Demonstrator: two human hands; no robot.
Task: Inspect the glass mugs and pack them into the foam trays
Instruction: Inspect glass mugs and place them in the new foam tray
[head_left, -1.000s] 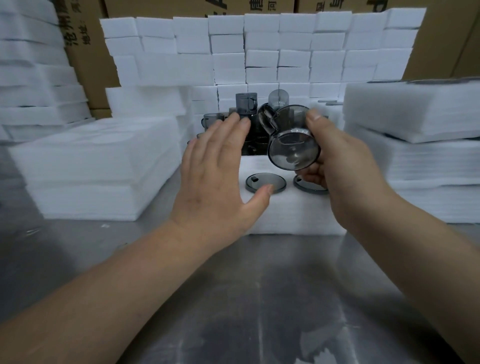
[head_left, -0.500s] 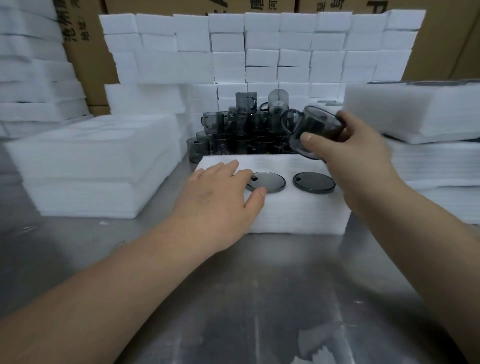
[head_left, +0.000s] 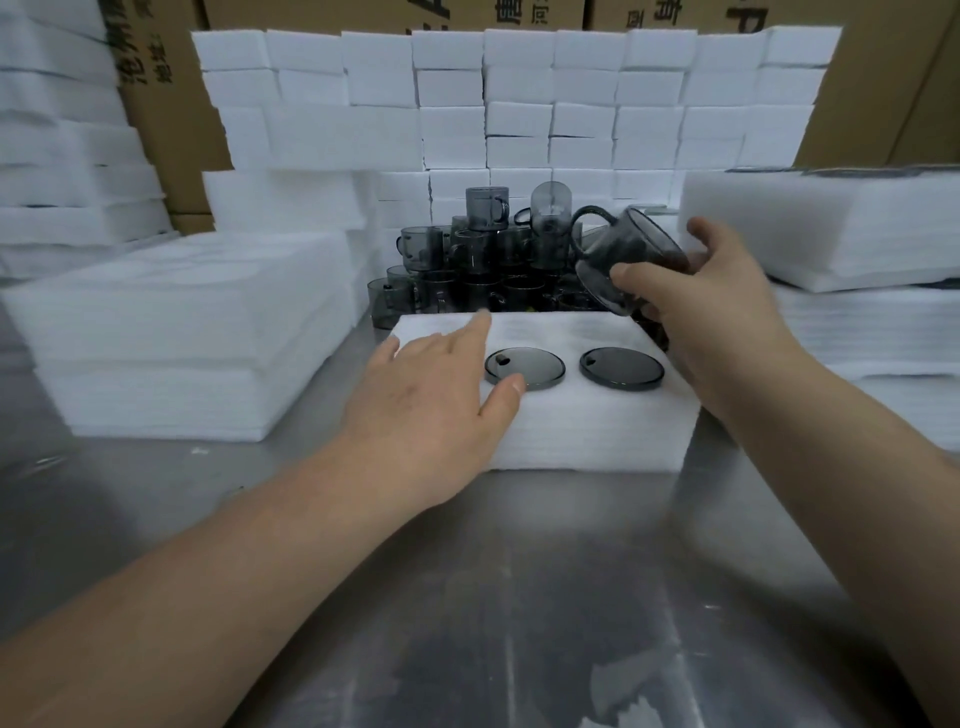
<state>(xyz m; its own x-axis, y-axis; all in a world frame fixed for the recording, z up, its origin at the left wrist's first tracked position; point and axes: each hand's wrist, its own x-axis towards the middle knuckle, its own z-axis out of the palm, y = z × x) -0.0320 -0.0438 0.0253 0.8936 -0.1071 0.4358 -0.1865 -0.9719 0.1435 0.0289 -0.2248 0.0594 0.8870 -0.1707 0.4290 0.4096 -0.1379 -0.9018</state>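
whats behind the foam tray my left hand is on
A pile of grey glass mugs stands behind the foam tray. Its right side is covered by the right hand and the held mug.

Mug pile (head_left: 467, 270) behind foam tray (head_left: 587, 426) (two discs (head_left: 622, 368) on top).

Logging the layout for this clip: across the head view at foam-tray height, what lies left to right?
Left foam stack → left hand resting on the foam tray → left dark glass disc → right dark glass disc → right hand gripping a glass mug → right foam stack.
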